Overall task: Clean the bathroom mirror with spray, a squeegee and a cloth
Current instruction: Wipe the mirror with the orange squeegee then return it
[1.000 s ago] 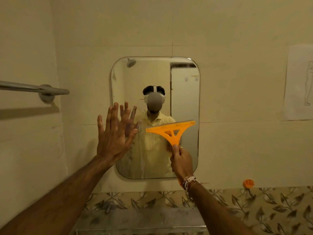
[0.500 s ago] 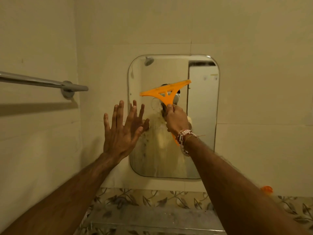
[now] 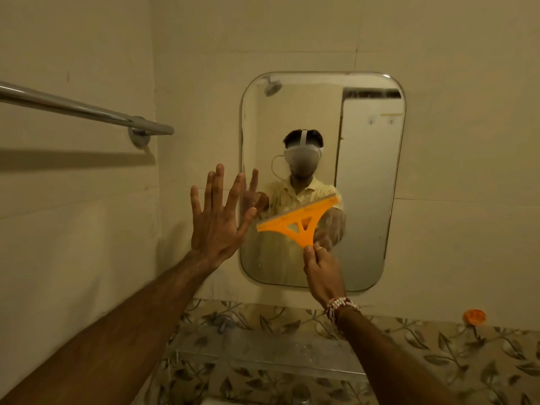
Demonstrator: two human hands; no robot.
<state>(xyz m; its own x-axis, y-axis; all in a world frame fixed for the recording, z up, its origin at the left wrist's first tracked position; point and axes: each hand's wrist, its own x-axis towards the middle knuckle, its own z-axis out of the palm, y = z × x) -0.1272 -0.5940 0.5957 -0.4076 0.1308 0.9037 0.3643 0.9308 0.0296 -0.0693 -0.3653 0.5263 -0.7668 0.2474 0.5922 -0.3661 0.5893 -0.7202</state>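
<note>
I record: right hand [image 3: 323,273] grips orange plastic squeegee [image 3: 298,222] by its handle, blade tilted across rounded rectangular wall mirror [image 3: 365,200]; left hand [image 3: 216,220] splayed, holding nothing.

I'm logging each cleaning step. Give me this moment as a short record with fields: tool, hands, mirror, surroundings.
tool: orange squeegee, blade tilted, over the mirror, lower middle
right hand: grips the squeegee's handle
left hand: fingers spread, at the mirror's left edge
mirror state: streaky in the lower part
surroundings: towel rail on the left wall
spray, cloth: not in view
</note>
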